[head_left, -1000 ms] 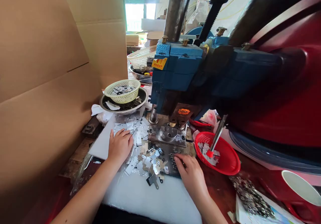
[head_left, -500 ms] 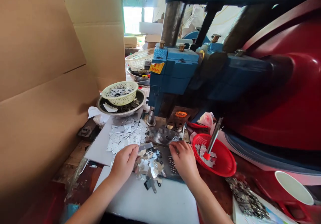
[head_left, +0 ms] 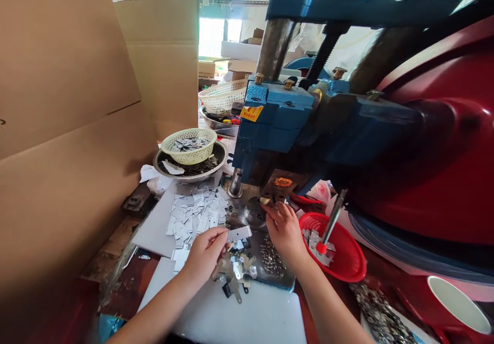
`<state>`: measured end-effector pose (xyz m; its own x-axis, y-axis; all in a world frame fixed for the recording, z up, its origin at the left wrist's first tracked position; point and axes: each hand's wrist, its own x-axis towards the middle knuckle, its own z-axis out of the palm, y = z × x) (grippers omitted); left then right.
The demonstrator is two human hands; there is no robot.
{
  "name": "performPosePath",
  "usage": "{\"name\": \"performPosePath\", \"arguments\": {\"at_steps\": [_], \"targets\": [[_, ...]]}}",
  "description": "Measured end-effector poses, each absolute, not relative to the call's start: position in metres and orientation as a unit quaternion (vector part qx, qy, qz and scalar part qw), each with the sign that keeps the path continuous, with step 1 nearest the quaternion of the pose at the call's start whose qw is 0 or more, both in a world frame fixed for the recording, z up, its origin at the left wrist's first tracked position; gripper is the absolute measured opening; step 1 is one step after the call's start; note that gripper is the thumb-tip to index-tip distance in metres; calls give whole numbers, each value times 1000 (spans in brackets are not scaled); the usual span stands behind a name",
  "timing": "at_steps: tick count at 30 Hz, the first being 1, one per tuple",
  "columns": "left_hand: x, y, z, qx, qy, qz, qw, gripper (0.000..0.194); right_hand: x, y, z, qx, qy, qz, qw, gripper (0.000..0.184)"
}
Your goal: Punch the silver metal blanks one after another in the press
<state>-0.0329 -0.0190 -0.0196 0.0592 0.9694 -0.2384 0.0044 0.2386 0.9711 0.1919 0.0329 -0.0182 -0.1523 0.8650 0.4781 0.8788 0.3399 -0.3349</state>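
My left hand (head_left: 208, 254) pinches a flat metal plate (head_left: 240, 233) with small holes by its left end, held above a heap of loose mixed metal pieces (head_left: 237, 269). My right hand (head_left: 286, 231) is at the press's lower die (head_left: 252, 213), thumb and forefinger drawn together beside a small brass-coloured part (head_left: 264, 200). What those fingertips hold, if anything, is too small to make out. Under the right wrist, many tiny shiny metal pieces (head_left: 271, 256) lie scattered on the dark press base. The blue press head (head_left: 276, 118) stands over the die.
Flat metal plates (head_left: 198, 213) lie piled on a white board at left. Behind them a pale basket (head_left: 189, 155) sits in a metal bowl (head_left: 158, 166). At right are a red basket (head_left: 353, 261), a red mug (head_left: 428, 308) and a large red wheel (head_left: 443, 179). Cardboard (head_left: 69, 128) walls the left.
My left hand has lifted the metal plate off the heap and brought it right, toward the die. My right hand has moved slightly, its fingertips still by the die. The camera view has shifted a little.
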Motion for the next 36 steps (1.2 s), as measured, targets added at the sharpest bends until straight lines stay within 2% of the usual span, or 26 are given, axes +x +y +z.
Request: {"name": "performPosePath", "arguments": {"at_steps": [2,4,8,11,14,18,21,24,27,29,33,36], "targets": [[-30,-18,-19,449,530,427,579,32,192,27,-18,-578,-731,41,360,33],[-28,-18,-18,454,523,425,583,31,188,16,-15,-595,-685,145,394,32],[-24,-19,-12,453,516,407,603,31,171,-9,-5,-574,-597,393,399,41],[-22,-20,-6,432,514,400,624,31,159,-23,-3,-551,-569,458,404,44],[-20,-21,-1,410,502,405,645,31,156,-29,-7,-547,-573,430,433,34],[-18,-23,1,344,482,402,698,36,162,-35,-13,-516,-678,224,473,15],[-15,-25,2,321,479,400,712,41,168,-40,-14,-488,-738,66,461,19],[-13,-25,4,350,471,414,697,39,173,-42,-14,-479,-756,-14,447,21],[-13,-24,4,412,475,412,659,34,175,-41,-14,-468,-766,-29,439,19],[-12,-20,4,485,480,404,610,30,175,-39,-16,-472,-768,2,433,16],[-3,0,1,651,493,380,434,15,174,-27,-25,-560,-702,100,429,19],[11,25,-4,693,506,392,332,8,176,-7,-31,-608,-648,141,436,23]]}}
